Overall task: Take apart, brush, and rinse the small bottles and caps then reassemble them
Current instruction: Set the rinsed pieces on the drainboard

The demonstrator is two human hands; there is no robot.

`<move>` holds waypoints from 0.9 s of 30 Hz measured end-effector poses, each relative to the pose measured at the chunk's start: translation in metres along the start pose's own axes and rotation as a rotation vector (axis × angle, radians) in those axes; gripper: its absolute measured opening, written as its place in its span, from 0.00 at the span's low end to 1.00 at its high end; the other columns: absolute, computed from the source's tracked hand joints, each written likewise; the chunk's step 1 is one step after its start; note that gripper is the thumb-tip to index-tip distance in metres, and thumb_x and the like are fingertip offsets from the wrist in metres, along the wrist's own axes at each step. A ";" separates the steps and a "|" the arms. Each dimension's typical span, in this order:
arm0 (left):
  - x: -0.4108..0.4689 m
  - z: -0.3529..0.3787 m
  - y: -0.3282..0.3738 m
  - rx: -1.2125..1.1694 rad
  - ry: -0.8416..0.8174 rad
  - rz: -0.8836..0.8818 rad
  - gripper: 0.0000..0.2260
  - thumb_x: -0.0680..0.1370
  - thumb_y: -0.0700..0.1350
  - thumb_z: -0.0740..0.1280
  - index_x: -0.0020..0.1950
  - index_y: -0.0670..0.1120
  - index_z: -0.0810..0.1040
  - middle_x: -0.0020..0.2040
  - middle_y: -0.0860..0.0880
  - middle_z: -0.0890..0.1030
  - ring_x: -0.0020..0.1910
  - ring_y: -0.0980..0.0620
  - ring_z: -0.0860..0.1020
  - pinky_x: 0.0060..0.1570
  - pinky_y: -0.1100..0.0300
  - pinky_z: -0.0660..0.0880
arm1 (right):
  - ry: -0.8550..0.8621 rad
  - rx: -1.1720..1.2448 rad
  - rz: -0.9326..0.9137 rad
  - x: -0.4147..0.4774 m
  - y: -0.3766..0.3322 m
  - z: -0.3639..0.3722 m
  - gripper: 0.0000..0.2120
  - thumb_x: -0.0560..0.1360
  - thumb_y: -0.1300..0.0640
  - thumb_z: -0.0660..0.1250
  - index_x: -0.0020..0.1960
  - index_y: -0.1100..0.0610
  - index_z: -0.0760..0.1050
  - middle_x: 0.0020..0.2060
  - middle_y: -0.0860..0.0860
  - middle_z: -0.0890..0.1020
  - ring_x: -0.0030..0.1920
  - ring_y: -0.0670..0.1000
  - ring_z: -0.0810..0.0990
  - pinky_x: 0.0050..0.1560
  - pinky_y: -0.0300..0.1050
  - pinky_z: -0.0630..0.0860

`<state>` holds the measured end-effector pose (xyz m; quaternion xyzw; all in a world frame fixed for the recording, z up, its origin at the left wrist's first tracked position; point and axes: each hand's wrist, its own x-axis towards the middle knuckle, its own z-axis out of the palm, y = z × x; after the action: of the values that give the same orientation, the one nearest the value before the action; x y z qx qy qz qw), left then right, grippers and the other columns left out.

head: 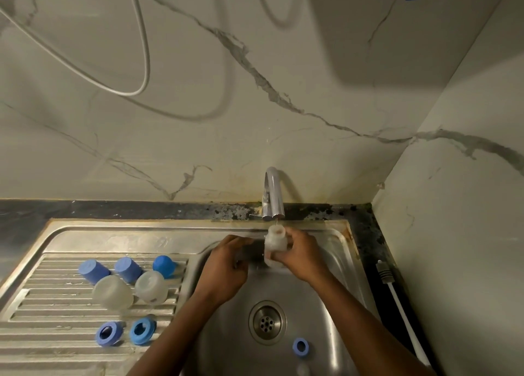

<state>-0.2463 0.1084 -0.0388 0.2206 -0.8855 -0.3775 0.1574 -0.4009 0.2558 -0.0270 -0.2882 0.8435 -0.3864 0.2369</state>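
Forearms stretch side by side over the sink (pixel 326 304), with both hands raised close to the tap (pixel 273 194). The right hand (pixel 300 256) is wrapped round a small translucent bottle (pixel 275 241), holding it upright with its open mouth just below the tap. The left hand (pixel 226 262) sits just beside it, knuckles up and fingers curled inward. It is blurred, so I cannot tell whether it grips anything. On the ribbed drainboard (pixel 56 313) to the left lie two more clear bottles (pixel 113 292), three blue caps (pixel 128 269) and two blue rings (pixel 109 333). A third ring (pixel 300 346) lies in the sink near the drain (pixel 266 322).
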 end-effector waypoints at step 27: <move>-0.010 0.007 0.014 -0.300 0.047 -0.035 0.28 0.75 0.52 0.80 0.72 0.61 0.74 0.60 0.63 0.82 0.57 0.63 0.82 0.53 0.63 0.83 | -0.361 1.143 0.554 -0.019 0.000 0.017 0.34 0.74 0.38 0.75 0.71 0.60 0.76 0.47 0.55 0.86 0.50 0.55 0.87 0.48 0.49 0.83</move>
<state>-0.2446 0.1259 -0.0342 0.2189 -0.8111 -0.5031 0.2028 -0.3766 0.2595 -0.0336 0.0504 0.4956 -0.6437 0.5810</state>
